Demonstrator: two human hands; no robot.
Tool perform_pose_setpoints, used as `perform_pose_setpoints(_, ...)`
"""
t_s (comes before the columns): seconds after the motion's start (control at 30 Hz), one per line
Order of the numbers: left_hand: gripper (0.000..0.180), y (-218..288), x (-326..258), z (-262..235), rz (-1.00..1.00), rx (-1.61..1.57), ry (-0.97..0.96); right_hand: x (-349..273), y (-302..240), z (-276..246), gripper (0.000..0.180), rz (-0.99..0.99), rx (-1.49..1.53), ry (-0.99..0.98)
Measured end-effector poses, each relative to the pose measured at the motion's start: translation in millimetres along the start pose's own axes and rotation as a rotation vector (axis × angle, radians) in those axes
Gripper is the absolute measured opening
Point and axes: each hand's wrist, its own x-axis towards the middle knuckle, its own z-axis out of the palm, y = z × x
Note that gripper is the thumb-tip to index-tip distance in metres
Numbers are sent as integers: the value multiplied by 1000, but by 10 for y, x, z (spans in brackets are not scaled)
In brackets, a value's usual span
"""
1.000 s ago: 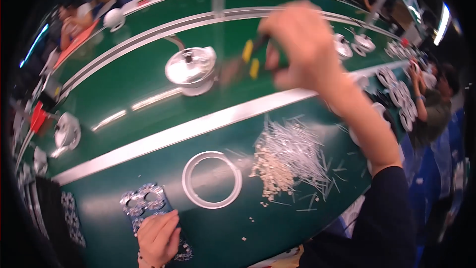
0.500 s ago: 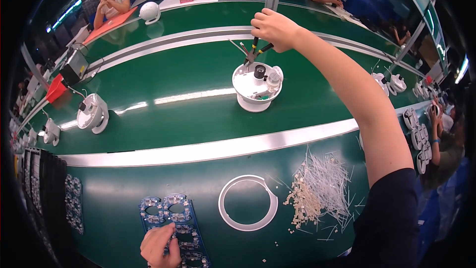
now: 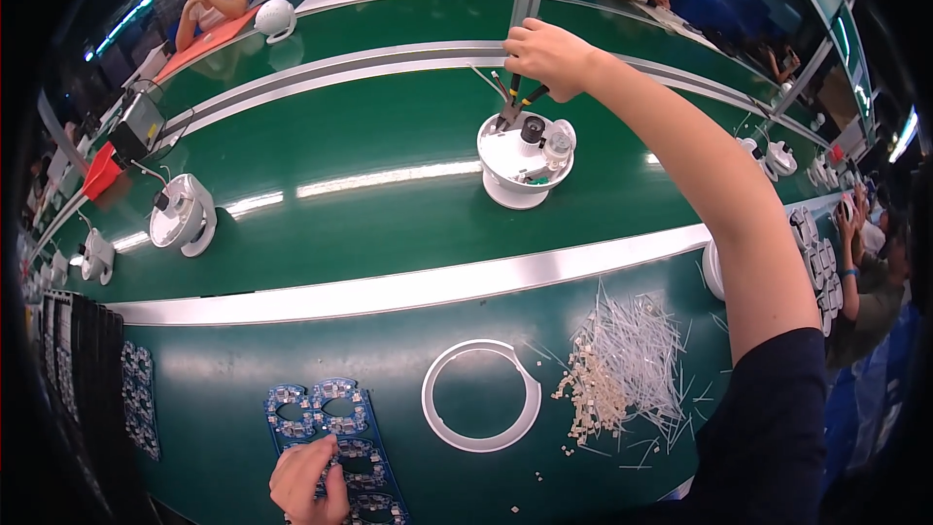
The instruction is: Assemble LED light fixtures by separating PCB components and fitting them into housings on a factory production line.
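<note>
My right hand (image 3: 549, 58) is stretched far forward, closed round the handles of black-and-yellow pliers (image 3: 509, 112). The pliers' jaws reach down to the left rim of a round white housing (image 3: 513, 175) on the green belt, close to its loose wires (image 3: 498, 87). Inside the housing are a black cylindrical part (image 3: 533, 128) and a clear round part (image 3: 558, 144). Low on the bench, my left hand (image 3: 307, 481) rests, fingers curled, over a panel of blue circuit boards (image 3: 340, 418). Its palm is hidden, so whether it grips the panel cannot be seen.
A white ring (image 3: 431, 397) lies mid-bench, beside a pile of thin clear strips (image 3: 646, 360) and small cream connectors (image 3: 593, 394). A black rack (image 3: 87, 360) stands left. More white housings (image 3: 185, 214) sit along the belt. Other people work across the line and at the right.
The round white housing has shifted right, and my right hand with the pliers has moved right along with it. My left hand stays on the circuit boards. The whole view has shifted slightly.
</note>
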Motion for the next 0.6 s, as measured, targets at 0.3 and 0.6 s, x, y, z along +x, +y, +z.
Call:
perform_pose_setpoints(0.3, 32, -21, -4, -9, 2, 21, -22, -256, 145, -87, 20, 56, 58, -93)
perform_pose_setpoints(0.6, 31, -11, 8, 23, 36, 5, -3, -849, 173, -215, 29, 57, 106, 193)
